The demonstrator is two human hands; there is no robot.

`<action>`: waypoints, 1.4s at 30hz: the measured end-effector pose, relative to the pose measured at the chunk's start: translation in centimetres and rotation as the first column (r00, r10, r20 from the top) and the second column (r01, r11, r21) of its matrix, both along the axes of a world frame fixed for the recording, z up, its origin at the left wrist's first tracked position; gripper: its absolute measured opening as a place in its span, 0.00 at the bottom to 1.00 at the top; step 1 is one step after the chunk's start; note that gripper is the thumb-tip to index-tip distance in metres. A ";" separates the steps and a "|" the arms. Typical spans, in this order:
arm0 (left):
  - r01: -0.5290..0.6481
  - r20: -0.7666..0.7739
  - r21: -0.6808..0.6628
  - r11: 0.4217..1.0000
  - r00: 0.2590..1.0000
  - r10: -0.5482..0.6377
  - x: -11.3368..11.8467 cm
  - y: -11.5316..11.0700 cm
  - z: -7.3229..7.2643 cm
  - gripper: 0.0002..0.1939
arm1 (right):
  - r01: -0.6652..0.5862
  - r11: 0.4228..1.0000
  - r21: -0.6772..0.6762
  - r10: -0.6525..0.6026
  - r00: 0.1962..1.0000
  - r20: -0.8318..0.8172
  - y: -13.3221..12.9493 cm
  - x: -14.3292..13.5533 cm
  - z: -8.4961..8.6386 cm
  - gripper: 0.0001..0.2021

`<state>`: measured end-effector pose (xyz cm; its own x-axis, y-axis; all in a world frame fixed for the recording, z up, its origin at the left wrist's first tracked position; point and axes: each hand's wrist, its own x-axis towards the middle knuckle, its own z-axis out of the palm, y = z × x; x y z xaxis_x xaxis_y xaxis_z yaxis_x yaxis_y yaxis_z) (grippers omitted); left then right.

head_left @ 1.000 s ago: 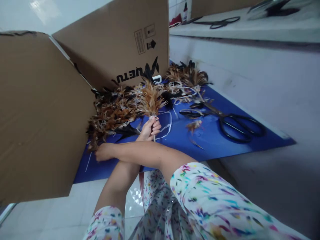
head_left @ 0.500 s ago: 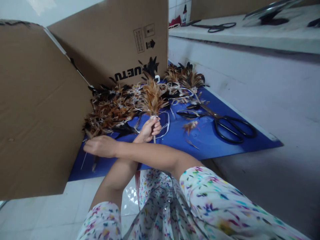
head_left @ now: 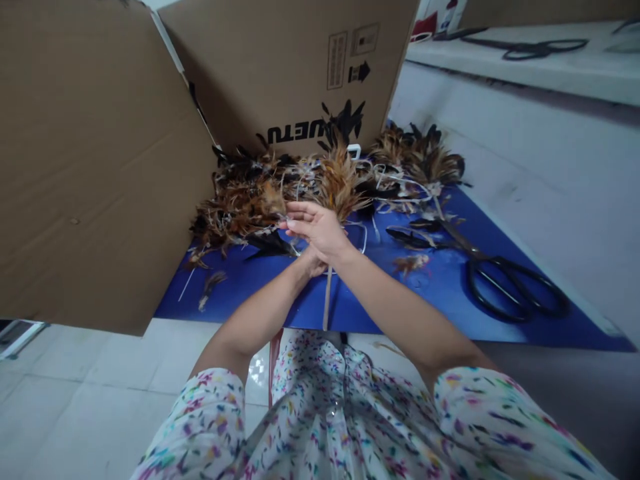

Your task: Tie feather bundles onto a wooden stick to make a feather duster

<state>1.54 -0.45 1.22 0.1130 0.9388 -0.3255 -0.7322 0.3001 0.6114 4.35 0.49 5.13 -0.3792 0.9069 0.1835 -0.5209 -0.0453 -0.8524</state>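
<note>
My left hand [head_left: 316, 264] is closed round the stick [head_left: 327, 300] of a feather bundle [head_left: 340, 183], which stands up with brown feathers below and black ones at the top. Across it lies my right hand [head_left: 320, 230], which covers part of the left one. The right fingers point left and pinch a small tuft of light brown feathers [head_left: 273, 199] by its pale end. Behind and left of the hands is a heap of brown and black feathers [head_left: 230, 213]. White string [head_left: 364, 237] loops beside the bundle.
Large black-handled scissors [head_left: 500, 280] lie on the blue board [head_left: 390, 300] at the right, near loose feathers [head_left: 413, 264]. Cardboard panels [head_left: 90, 167] stand at the left and back. More feather bundles [head_left: 425, 157] lie at the back right. A ledge [head_left: 550, 73] holds other scissors [head_left: 545, 48].
My right hand has moved from the heap's left edge to the bundle, with a small feather tuft now in its fingers. The view has shifted, so the scene sits further right.
</note>
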 end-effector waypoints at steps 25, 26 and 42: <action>0.063 -0.060 0.263 0.963 0.997 -0.049 -1.9 -0.2 2.2 0.22 | 0.392 0.919 0.044 -0.392 0.920 -0.005 0.9 8.0 -1.8 0.15; 0.045 -0.070 0.256 0.966 0.997 -0.028 -1.9 -0.1 2.2 0.21 | 0.380 0.924 0.043 -0.381 0.925 0.010 0.8 8.0 -1.8 0.15; -0.055 -0.151 0.275 0.960 0.984 0.100 -2.1 0.4 1.3 0.16 | 0.305 0.952 0.003 -0.303 0.944 0.130 -0.8 6.8 -1.2 0.03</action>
